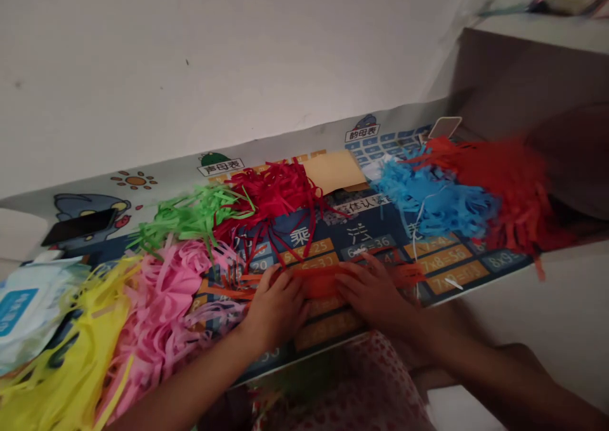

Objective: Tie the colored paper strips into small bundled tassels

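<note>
An orange fringed paper bundle (320, 281) lies across the printed learning mat (266, 355), its loose strips spreading out at both ends. My left hand (280, 305) is closed on the left part of its solid middle, fingers curled over the paper. On the right part, my right hand (370, 291) also grips it with bent fingers. Thumbs and the underside of the paper are partly hidden. Just beyond the hands is a dark red fringed paper bundle (276, 193). A thin white string (416, 231) hangs down over the mat to the right of my right hand.
Green (195, 215), pink (166, 298) and yellow paper strips (80, 348) pile up at left, near a white-and-blue packet (28, 310) and a dark phone (78, 226). Blue (432, 193) and red-orange strips (504, 183) lie at right. Tan paper (335, 171) rests toward the wall.
</note>
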The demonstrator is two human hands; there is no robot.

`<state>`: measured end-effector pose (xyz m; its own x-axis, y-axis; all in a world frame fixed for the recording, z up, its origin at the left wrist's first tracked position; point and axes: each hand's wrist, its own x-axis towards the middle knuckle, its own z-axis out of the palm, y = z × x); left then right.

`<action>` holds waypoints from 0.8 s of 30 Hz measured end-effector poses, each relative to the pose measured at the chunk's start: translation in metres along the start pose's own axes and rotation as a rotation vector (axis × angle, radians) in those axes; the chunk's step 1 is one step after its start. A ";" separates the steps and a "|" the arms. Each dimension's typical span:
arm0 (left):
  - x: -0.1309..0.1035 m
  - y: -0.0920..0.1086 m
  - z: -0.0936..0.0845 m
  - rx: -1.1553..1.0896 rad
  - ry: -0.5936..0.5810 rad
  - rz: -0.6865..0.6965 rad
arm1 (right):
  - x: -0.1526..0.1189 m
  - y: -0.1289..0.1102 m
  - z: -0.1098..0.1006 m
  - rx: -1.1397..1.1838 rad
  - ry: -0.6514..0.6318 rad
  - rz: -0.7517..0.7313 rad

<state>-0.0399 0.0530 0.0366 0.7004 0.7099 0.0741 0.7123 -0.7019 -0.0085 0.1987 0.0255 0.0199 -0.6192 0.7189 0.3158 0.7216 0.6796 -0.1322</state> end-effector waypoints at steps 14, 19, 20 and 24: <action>0.011 0.001 0.013 -0.009 0.136 -0.070 | 0.031 -0.024 -0.012 0.055 0.047 0.268; 0.008 -0.002 0.018 0.011 0.135 -0.025 | 0.022 -0.025 0.019 0.018 0.112 0.275; 0.005 -0.003 0.020 -0.001 0.136 -0.019 | 0.019 -0.020 0.024 0.021 0.122 0.260; -0.008 -0.009 0.020 -0.120 0.136 -0.006 | 0.008 0.007 0.026 0.160 0.082 0.262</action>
<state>-0.0510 0.0545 0.0164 0.6780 0.7050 0.2081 0.6998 -0.7057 0.1106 0.1905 0.0393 -0.0034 -0.3875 0.8626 0.3253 0.7912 0.4922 -0.3629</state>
